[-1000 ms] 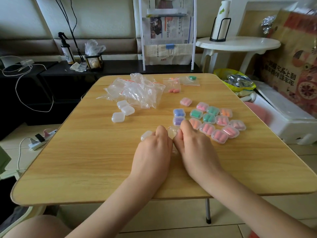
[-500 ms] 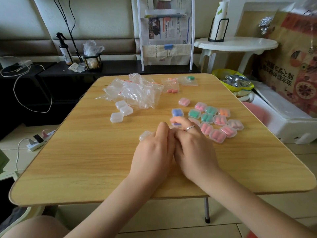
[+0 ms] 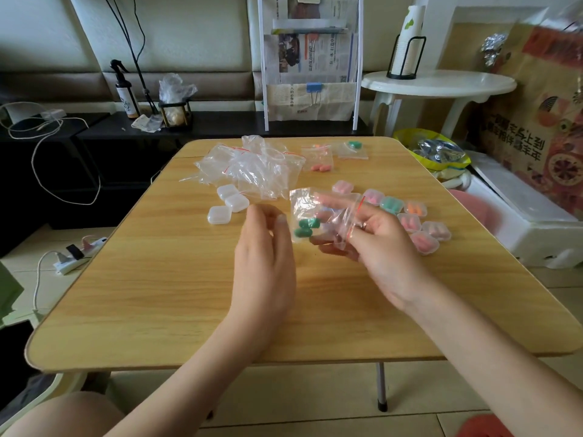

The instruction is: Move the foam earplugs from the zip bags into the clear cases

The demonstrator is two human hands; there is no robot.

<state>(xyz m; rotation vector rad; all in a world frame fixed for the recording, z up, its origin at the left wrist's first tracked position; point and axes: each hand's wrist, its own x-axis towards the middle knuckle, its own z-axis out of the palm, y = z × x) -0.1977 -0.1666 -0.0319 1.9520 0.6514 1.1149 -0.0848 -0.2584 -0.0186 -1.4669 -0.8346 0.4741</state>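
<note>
Right hand point(image 3: 383, 247) raised above the desk point(image 3: 157, 294), grip clamped on a small clear zip bag point(image 3: 318, 216), fingers curled round its crumpled right part, one finger stretched out behind the plastic. Inside the bag, two green foam earplugs point(image 3: 305, 228), lying at its lower left. Left hand point(image 3: 265, 257) held upright just beside the bag's left edge, grip apart, fingers loosely bent, thumb tip close to the plastic; could not tell whether touching it. Both forearms reaching in from the near edge, hands lifted off the wood.

Behind and to the right of the bag, a cluster of filled clear cases point(image 3: 410, 220) on the desk, with pink, green and orange plugs. Farther left, three empty cases point(image 3: 227, 205) next to a heap of emptied zip bags point(image 3: 252, 167). Near the far edge, two more bags: one with orange plugs point(image 3: 321, 162), one with green plugs point(image 3: 353, 148).
</note>
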